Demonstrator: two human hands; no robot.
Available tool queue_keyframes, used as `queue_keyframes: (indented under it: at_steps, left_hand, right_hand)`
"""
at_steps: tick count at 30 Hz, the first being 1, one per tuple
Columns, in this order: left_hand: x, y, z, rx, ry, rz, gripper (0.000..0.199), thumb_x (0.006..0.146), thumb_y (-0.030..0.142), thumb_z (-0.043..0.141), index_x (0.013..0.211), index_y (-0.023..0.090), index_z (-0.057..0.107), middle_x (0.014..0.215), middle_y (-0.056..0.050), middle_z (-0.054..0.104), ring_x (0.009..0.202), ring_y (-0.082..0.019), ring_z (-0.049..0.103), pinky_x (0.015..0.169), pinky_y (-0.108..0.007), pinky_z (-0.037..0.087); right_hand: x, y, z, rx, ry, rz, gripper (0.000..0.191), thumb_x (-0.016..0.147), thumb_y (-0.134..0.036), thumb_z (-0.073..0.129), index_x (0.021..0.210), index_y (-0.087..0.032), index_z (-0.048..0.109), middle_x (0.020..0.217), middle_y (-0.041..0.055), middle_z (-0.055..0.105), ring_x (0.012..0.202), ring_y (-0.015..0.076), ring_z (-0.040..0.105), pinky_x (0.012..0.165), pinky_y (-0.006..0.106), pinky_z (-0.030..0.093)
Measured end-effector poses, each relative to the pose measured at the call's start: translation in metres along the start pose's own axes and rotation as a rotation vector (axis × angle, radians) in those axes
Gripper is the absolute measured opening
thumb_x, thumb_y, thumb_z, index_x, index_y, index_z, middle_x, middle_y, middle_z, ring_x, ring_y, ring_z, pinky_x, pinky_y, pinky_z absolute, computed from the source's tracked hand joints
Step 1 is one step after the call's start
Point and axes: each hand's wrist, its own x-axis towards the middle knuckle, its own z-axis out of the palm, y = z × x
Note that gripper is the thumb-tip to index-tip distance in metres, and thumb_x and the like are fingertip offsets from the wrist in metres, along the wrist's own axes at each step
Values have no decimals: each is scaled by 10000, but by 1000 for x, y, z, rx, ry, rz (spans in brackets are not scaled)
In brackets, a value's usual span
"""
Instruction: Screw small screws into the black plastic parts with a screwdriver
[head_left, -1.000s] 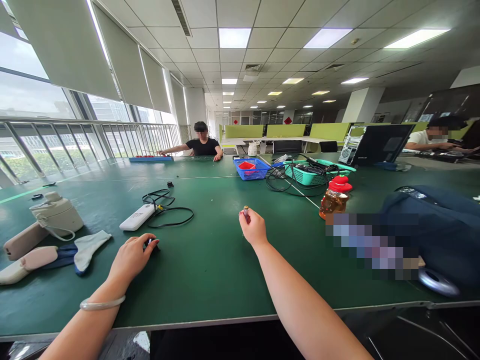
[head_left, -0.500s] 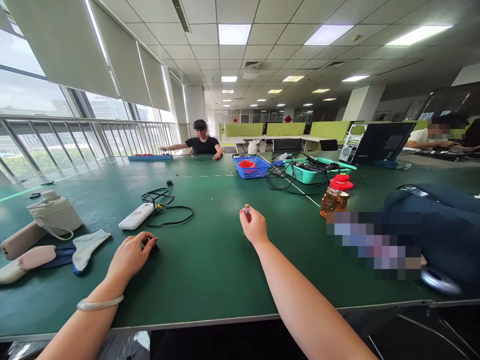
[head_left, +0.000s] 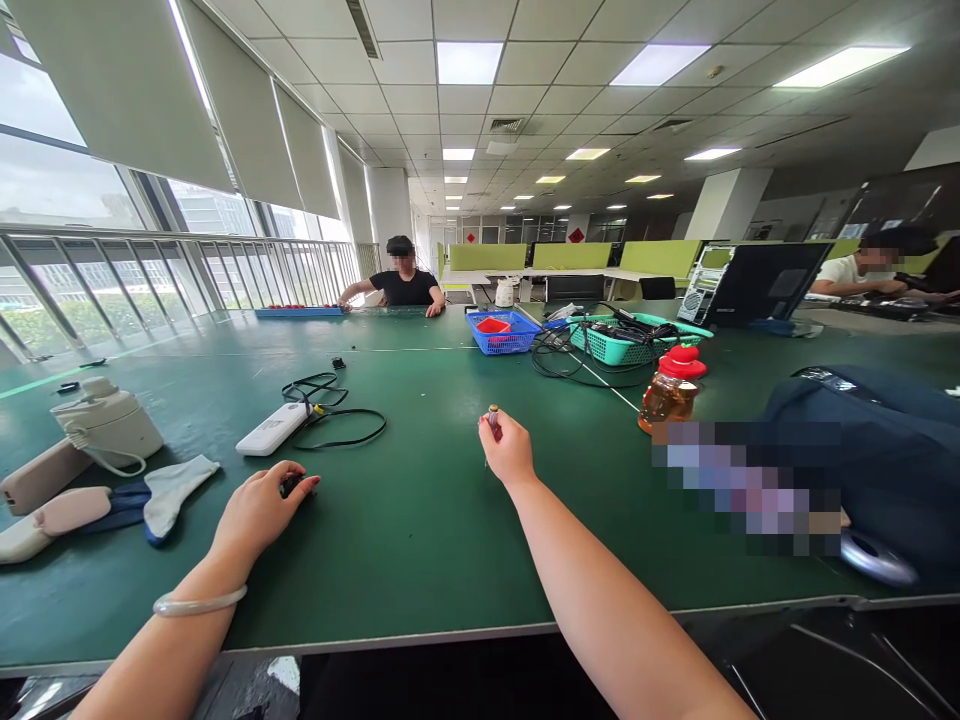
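My left hand (head_left: 262, 502), with a pale bangle (head_left: 199, 605) at the wrist, rests low over the green table (head_left: 420, 560). Its fingers are curled round a small black object (head_left: 291, 484), mostly hidden under them. Farther right, my right hand (head_left: 508, 447) is closed in a fist round a thin object (head_left: 493, 413), whose brownish top sticks up above the fingers. A white power bank (head_left: 274, 430) with a black cable (head_left: 352, 442) lies just beyond my left hand.
At left are a white bottle (head_left: 112, 425) and a cloth item (head_left: 176, 495). Farther back stand a blue basket (head_left: 501, 342) and a green basket (head_left: 611, 350). At right are a red-capped bottle (head_left: 667, 395) and a dark bag (head_left: 862, 430). A person (head_left: 409, 288) sits across the table.
The person across has drawn one arm inward, near the blue tray. Both my hands stay nearly in place, holding the same things.
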Motion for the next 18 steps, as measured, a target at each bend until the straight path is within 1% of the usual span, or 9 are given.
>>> queue_keyframes:
  at_steps: [3, 10, 16, 18]
  left_hand:
    - [-1, 2, -1, 5, 7, 7, 474, 830, 599, 447, 1026, 208, 628, 1001, -129, 702, 918, -304, 651, 780, -377, 492]
    - [-2, 2, -1, 46, 16, 40, 474, 840, 602, 433, 1012, 214, 643, 949, -122, 704, 862, -286, 658, 769, -361, 493]
    - [-3, 4, -2, 56, -18, 45, 450, 856, 581, 411, 1010, 234, 653, 911, -104, 700, 814, -270, 655, 738, -347, 488]
    - [-3, 5, -3, 62, -16, 62, 439, 859, 561, 408, 1009, 239, 665, 887, -95, 702, 827, -270, 654, 747, -344, 485]
  right_hand:
    - [0, 0, 0, 1, 3, 2, 265, 867, -381, 442, 693, -209, 547, 616, 10, 580, 554, 148, 524, 564, 258, 418]
    - [0, 0, 0, 1, 3, 1, 258, 865, -373, 445, 694, -211, 552, 622, 14, 591, 551, 151, 535, 561, 261, 425]
    - [0, -2, -2, 2, -7, -3, 269, 874, -376, 435, 683, -213, 531, 602, 4, 565, 532, 144, 504, 545, 257, 406]
    - [0, -2, -2, -1, -8, -2, 269, 873, -378, 432, 684, -214, 529, 598, 2, 557, 530, 144, 498, 545, 256, 401]
